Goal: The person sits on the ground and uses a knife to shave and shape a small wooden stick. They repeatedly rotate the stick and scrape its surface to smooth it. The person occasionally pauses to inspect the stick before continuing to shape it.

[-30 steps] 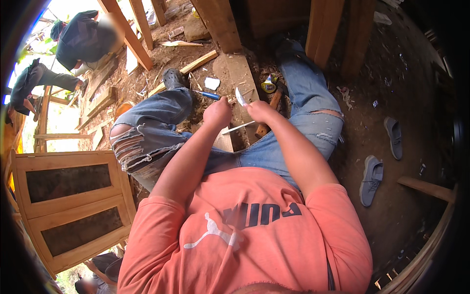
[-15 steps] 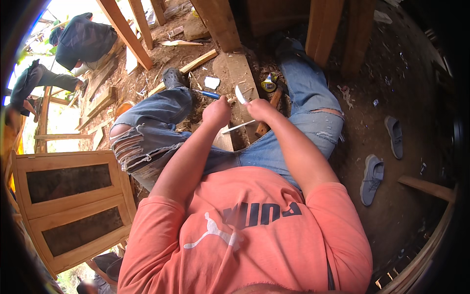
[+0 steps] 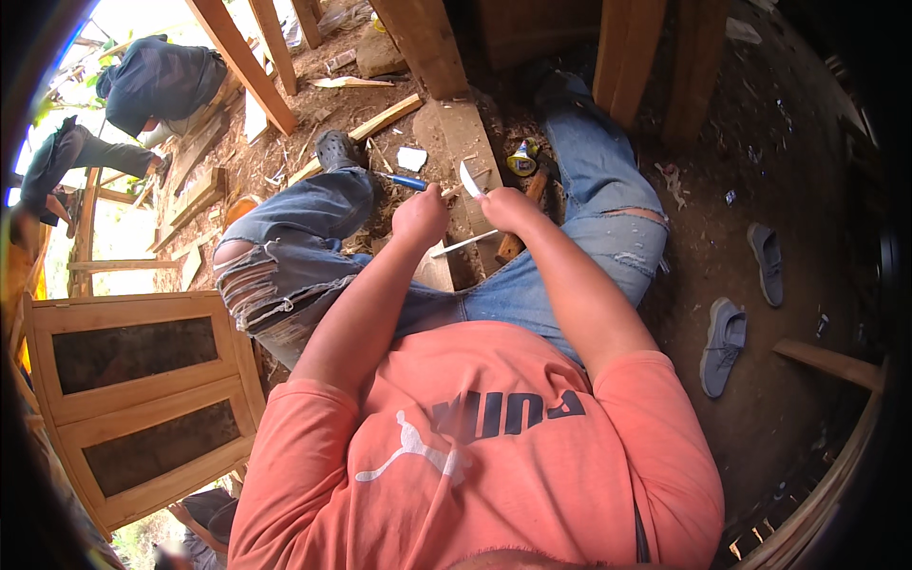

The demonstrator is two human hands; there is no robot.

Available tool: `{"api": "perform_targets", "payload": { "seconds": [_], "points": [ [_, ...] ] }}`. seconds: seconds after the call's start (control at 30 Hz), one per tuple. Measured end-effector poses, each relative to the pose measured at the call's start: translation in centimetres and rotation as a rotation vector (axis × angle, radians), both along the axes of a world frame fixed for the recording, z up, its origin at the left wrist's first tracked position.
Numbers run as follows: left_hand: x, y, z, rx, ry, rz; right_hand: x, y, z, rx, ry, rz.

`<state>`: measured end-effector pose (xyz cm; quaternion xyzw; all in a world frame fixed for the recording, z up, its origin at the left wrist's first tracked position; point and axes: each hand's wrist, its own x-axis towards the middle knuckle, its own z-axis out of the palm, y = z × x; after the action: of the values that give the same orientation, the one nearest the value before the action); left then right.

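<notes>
Between my spread knees, my left hand [image 3: 421, 218] is closed around a small pale wooden stick [image 3: 451, 191], whose end pokes out to the right. My right hand [image 3: 510, 210] grips a knife [image 3: 469, 179], its handle hidden in the fist. The light, curved blade points up and away, just right of the stick's end. A blue-handled tool with a thin shaft [image 3: 407, 181] shows just beyond my left fist; I cannot tell whether it touches the hand. Below the hands a thin white rod [image 3: 465, 243] lies slanted over a wooden board [image 3: 462, 128].
A brown wooden handle [image 3: 513, 249] lies beside my right hand, with a yellow round container [image 3: 522, 160] beyond. Wooden posts [image 3: 423, 47] rise ahead. A framed door panel [image 3: 142, 313] stands at left, grey shoes [image 3: 724, 347] at right. Another person [image 3: 161, 85] bends at far left.
The knife blade has tipped slightly more upright and its point has shifted a little. My left hand stays almost where it was. The bending person at far left has moved slightly.
</notes>
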<state>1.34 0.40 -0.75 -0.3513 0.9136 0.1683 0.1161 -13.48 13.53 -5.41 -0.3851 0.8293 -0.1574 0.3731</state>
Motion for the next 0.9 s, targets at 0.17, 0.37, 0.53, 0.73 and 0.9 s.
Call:
{"api": "perform_targets", "payload": {
  "seconds": [0.17, 0.37, 0.53, 0.73, 0.9],
  "points": [
    [-0.2, 0.3, -0.1, -0.019, -0.014, -0.011, -0.3, -0.1, -0.7, -0.010, 0.036, -0.071],
    [-0.8, 0.5, 0.3, 0.001, -0.041, -0.039, -1.3, -0.3, -3.7, -0.025, 0.034, -0.167],
    [-0.1, -0.2, -0.3, 0.017, -0.033, -0.001, -0.3, -0.3, -1.8, -0.007, -0.015, -0.140],
    [-0.3, -0.6, 0.0, 0.034, -0.058, 0.003, -0.5, -0.1, -1.6, -0.010, -0.006, -0.077],
    [0.1, -0.8, -0.3, 0.041, -0.072, 0.005, -0.7, 0.1, -1.4, 0.037, 0.026, -0.139]
  ]
}}
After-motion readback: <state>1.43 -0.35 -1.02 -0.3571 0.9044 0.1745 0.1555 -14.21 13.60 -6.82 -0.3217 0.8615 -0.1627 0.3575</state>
